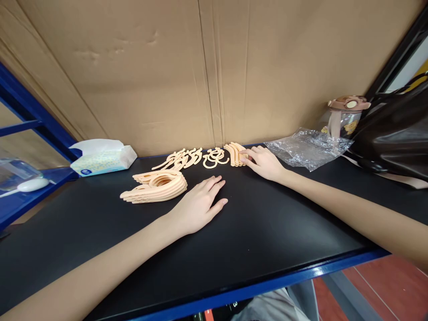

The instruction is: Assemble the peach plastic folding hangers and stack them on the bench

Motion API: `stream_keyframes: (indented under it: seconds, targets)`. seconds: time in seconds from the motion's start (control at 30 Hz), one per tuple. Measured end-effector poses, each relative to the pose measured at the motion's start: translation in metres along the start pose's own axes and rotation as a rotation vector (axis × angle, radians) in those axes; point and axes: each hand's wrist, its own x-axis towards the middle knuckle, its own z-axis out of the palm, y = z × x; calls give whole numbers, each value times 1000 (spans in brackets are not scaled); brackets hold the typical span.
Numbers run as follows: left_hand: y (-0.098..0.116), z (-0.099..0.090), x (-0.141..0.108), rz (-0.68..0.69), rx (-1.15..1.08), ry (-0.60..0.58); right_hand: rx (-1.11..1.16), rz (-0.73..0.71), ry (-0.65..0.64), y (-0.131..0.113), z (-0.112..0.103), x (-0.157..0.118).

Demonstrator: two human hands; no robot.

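A cardboard wall point(147, 76) is rising behind the black table point(267, 223). A dark bag point(397, 133) is sitting at far right; crumpled plastic point(306, 149) is lying before the bottle point(349, 118), and a tissue pack point(102, 160) is resting at far left. Your left hand point(197, 205) is lying open, palm down, just right of the curved stack point(160, 189). Your right hand point(265, 164) is touching the small row of curved pieces point(235, 154), its grip unclear. Loose curved pieces point(182, 159) and hooks point(216, 157) are lying left of it.
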Motion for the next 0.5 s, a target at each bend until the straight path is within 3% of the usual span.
stream_keyframes:
  seconds: [0.2,0.37,0.5]
  targets:
    - [-1,-1,-1,5,10,-3,60,61,40,0,2,2]
    - [-2,1,-1,17,26,25,118,184,155,1,-4,3]
    - [2,0,-2,21,139,231,270,214,395,-9,-14,0]
